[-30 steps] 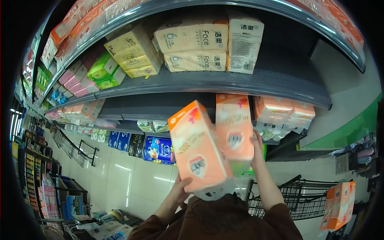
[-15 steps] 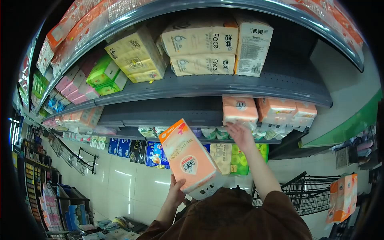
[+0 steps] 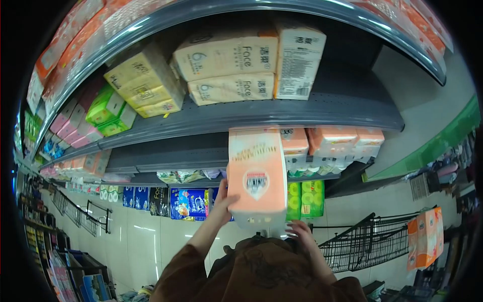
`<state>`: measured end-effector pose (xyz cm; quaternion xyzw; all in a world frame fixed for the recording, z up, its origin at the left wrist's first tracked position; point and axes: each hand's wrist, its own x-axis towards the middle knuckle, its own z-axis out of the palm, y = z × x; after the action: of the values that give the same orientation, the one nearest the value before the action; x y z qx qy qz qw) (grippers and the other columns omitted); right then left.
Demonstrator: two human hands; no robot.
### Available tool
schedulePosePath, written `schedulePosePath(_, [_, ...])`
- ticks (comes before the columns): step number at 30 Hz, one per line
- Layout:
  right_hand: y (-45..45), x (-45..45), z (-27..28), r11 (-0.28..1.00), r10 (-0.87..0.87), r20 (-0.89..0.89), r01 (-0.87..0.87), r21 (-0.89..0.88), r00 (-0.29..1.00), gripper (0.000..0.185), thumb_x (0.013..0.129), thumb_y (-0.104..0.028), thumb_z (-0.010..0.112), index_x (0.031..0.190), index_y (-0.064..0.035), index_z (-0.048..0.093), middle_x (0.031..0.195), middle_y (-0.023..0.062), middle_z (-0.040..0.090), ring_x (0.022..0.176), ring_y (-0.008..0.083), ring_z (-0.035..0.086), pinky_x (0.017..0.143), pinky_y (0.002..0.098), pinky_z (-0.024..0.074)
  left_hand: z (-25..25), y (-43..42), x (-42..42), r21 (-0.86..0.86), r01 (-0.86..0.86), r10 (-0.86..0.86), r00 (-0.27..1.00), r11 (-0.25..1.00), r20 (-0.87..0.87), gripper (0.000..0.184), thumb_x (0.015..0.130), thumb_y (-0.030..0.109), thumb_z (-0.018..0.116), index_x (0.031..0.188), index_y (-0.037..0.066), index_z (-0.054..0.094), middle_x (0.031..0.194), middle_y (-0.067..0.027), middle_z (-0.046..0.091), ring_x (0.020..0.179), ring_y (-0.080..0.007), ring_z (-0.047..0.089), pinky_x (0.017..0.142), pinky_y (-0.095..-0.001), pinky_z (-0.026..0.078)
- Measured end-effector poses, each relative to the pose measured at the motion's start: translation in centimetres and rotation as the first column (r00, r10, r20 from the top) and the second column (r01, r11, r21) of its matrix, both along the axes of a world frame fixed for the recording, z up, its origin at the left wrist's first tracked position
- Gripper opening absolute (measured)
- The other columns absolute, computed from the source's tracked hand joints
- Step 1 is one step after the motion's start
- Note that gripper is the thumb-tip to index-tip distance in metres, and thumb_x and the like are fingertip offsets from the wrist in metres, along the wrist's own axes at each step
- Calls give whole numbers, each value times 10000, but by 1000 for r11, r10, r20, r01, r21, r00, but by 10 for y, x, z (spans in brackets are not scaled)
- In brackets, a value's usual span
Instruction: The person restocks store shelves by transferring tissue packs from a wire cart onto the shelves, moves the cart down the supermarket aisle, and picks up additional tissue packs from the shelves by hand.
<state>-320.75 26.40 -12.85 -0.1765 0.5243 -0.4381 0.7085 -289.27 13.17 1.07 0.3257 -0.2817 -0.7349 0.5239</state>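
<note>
A large peach-and-white pack of tissues (image 3: 257, 173) stands out in front of me, its far end at the middle shelf. My left hand (image 3: 221, 204) grips the pack's left side, thumb on the peach face. Down by the pack's lower right corner is my right hand (image 3: 302, 234), empty, its fingers apart and slightly bent. Just right of the held pack, similar peach tissue packs (image 3: 332, 140) sit on the middle shelf (image 3: 171, 151); the held pack partly hides the nearest one.
Cream tissue packs (image 3: 231, 60) and a yellow pack (image 3: 146, 80) stand on the shelf above. Below are blue packs (image 3: 188, 201) and green rolls (image 3: 313, 196). A black wire cart (image 3: 367, 244) is at the right, with an orange tissue pack (image 3: 425, 236) at its far end.
The held pack has swung upright and moved right and forward to the shelf with my left hand. My right hand has left the shelved peach pack and come down towards my body.
</note>
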Motion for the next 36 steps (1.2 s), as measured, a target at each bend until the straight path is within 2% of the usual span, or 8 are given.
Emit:
schedulePosePath(7, [106, -43, 0, 897, -414, -73, 421, 137, 907, 364, 924, -142, 583, 1265, -44, 502, 1167, 141, 596, 959, 285, 643, 839, 399, 537, -2, -175, -83, -42, 163, -140, 932, 986, 335, 575, 923, 358, 592, 1376, 44, 428, 1318, -85, 527, 1245, -212, 482, 1051, -355, 356])
schedulePosePath(12, [147, -55, 7, 751, -650, -66, 653, 95, 757, 389, 896, -149, 615, 1250, -53, 487, 1122, 139, 610, 969, 285, 633, 813, 413, 540, -36, -250, -118, 43, 157, -161, 905, 987, 394, 422, 979, 309, 517, 1302, 37, 538, 1298, -92, 578, 1242, -197, 508, 1042, -361, 403])
schedulePosePath(20, [178, -49, 14, 712, -658, -137, 671, 207, 740, 406, 915, -138, 576, 1285, -30, 450, 1157, 169, 595, 1000, 317, 641, 818, 413, 541, -39, -298, -147, 112, 120, -149, 943, 986, 298, 418, 981, 306, 512, 1293, 29, 539, 1294, -98, 577, 1240, -195, 509, 1042, -359, 405])
schedulePosePath(27, [138, -64, 20, 830, -528, -149, 545, 119, 836, 359, 944, -155, 554, 1270, -38, 462, 1171, 149, 598, 1033, 286, 630, 857, 393, 523, -43, -294, -170, 105, 48, -67, 981, 993, 184, 414, 983, 303, 508, 1286, 22, 539, 1291, -103, 576, 1239, -193, 509, 1041, -358, 407])
schedulePosePath(31, [121, -67, 42, 882, -450, -132, 462, 88, 883, 396, 949, -162, 570, 1316, -42, 483, 1204, 117, 592, 1041, 245, 625, 893, 367, 505, -31, -254, -157, 80, -52, 60, 994, 995, -96, 412, 984, 302, 506, 1281, 18, 540, 1289, -106, 576, 1238, -193, 510, 1041, -357, 408])
schedulePosePath(33, [124, -70, 52, 894, -439, -137, 447, 33, 888, 401, 958, -175, 569, 1327, -48, 478, 1202, 108, 595, 1035, 227, 625, 906, 352, 501, -50, -226, -134, -206, -59, 52, 998, 977, -41, 397, 999, 276, 477, 1283, 1, 507, 1299, -116, 549, 1217, -202, 520, 1031, -355, 419])
schedulePosePath(34, [128, -73, 56, 886, -455, -139, 463, 29, 879, 403, 957, -173, 571, 1329, -51, 477, 1200, 104, 596, 1037, 219, 623, 907, 349, 500, -25, -166, -142, -374, -305, 416, 870, 876, 266, 385, 1013, 250, 450, 1282, -24, 476, 1282, -135, 543, 1148, -214, 546, 1001, -365, 431])
schedulePosePath(36, [137, -75, 58, 889, -448, -131, 456, 37, 884, 407, 955, -168, 575, 1333, -57, 474, 1198, 95, 597, 1040, 204, 620, 910, 343, 498, -63, -91, -128, -537, -223, 503, 731, 814, 460, 305, 1015, 130, 428, 1292, 5, 452, 1285, -128, 500, 1153, -221, 513, 1001, -344, 406])
